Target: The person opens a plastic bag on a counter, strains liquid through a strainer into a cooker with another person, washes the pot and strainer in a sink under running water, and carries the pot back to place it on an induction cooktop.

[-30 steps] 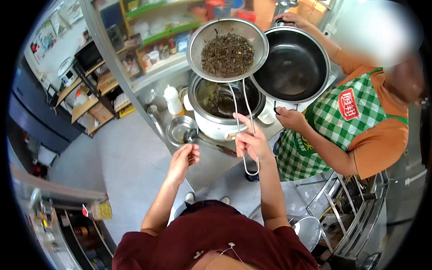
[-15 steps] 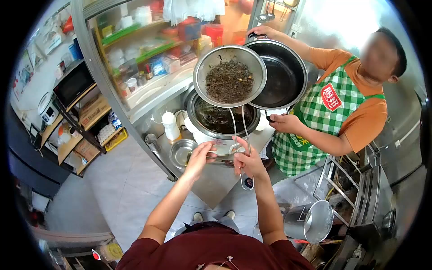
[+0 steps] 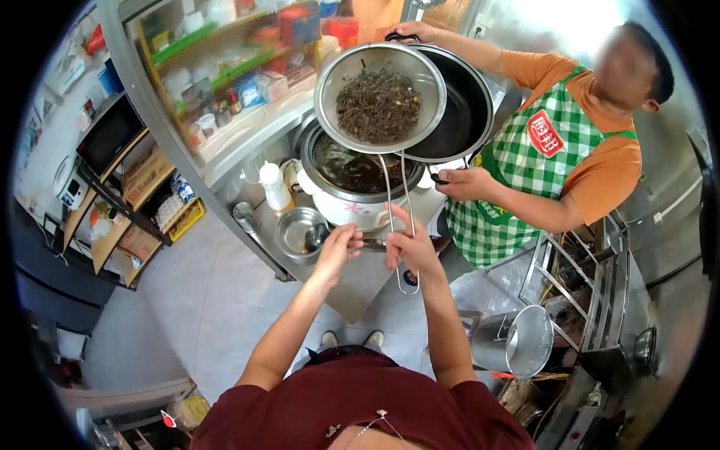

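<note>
My right hand (image 3: pixel 411 244) grips the long wire handle of a round metal strainer (image 3: pixel 327 94), index finger pointing up. Dark brown strands and bits (image 3: pixel 379 105) lie in the strainer. It is above a white pot with a pink flower pattern (image 3: pixel 345 213), which holds dark liquid. My left hand (image 3: pixel 337 253) has its fingers drawn together beside a metal bowl (image 3: pixel 287 231). A dark round ladle head (image 3: pixel 316 238) shows at the bowl's edge; whether my fingers hold its handle is hidden. Behind the strainer, a co-worker holds a black two-handled pot (image 3: pixel 469 97), tilted.
The co-worker (image 3: pixel 551 150) in a green checked apron stands at the right. A white bottle (image 3: pixel 274 186) and a metal canister (image 3: pixel 245 216) are on the counter. Low at the right stands a metal bucket (image 3: pixel 491 346) beside a metal frame. Shelves (image 3: pixel 146 176) line the left wall.
The whole view has shifted, with most things higher in the picture. The strainer has moved a little left relative to the black pot. My right hand keeps its grip.
</note>
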`<state>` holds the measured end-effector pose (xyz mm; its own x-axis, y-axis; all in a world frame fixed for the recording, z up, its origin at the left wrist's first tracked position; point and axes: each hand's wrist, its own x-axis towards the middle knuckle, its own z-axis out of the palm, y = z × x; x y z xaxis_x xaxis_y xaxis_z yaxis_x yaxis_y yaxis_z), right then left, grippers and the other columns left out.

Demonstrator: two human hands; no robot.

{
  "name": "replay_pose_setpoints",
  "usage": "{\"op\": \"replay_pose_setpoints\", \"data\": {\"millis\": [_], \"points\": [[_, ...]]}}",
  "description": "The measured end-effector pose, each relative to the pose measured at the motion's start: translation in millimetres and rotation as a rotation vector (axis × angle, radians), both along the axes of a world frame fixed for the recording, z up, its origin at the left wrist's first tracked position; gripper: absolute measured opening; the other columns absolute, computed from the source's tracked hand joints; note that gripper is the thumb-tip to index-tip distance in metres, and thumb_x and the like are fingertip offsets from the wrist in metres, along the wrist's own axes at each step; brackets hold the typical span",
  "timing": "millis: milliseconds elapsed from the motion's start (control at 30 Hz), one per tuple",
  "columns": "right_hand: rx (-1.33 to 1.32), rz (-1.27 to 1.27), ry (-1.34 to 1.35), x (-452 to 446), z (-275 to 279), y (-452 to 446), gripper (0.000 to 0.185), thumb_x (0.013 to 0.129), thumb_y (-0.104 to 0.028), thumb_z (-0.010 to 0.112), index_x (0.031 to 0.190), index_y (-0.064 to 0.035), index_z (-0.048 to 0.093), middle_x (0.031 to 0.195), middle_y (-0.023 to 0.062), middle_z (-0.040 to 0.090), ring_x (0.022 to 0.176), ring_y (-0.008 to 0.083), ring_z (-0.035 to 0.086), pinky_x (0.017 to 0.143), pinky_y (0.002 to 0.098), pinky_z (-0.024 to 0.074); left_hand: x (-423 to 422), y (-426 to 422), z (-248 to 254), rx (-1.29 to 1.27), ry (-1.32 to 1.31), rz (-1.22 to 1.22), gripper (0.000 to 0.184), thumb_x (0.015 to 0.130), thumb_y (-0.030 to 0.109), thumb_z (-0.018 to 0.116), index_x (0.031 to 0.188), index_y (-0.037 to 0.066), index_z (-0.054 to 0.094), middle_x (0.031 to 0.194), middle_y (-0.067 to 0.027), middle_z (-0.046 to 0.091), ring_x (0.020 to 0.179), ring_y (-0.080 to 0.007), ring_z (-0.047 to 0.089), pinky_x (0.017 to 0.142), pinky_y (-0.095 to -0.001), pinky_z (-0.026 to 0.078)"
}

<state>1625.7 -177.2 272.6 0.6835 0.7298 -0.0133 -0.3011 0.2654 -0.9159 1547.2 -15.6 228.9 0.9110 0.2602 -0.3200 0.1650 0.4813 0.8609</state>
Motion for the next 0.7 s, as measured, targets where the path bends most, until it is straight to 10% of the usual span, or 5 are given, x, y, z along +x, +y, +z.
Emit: {"op": "replay_pose_setpoints", "data": {"millis": [600,700], "points": [[0.248,-0.112,0.206,15.8,88.0,-12.7,0.048,0.078,-0.004,0.041,0.125,-0.0025,0.033,0.059,0.0067,0.045,0.043,0.0184,0.047,0.045,0.0316,0.0437,-18.8,-12.0,-3.2,0.008,0.042,-0.017,0.035,0.089,0.03,0.044,0.114,0.005,0.047,0.099,-0.0039,0.055,0.086,-0.0119,0.051,0.074,-0.0265,0.043],[0.294,-0.083,0.182,23.7,93.6,-20.4,0.045,0.089,-0.029,0.04,0.124,-0.0028,0.034,0.063,0.0075,0.047,0.048,0.0186,0.05,0.052,0.0318,0.0458,-23.7,-16.9,0.2,0.017,0.058,-0.015,0.033,0.09,0.027,0.043,0.113,0.005,0.047,0.096,-0.0018,0.054,0.083,-0.0097,0.052,0.072,-0.0259,0.044]]}}
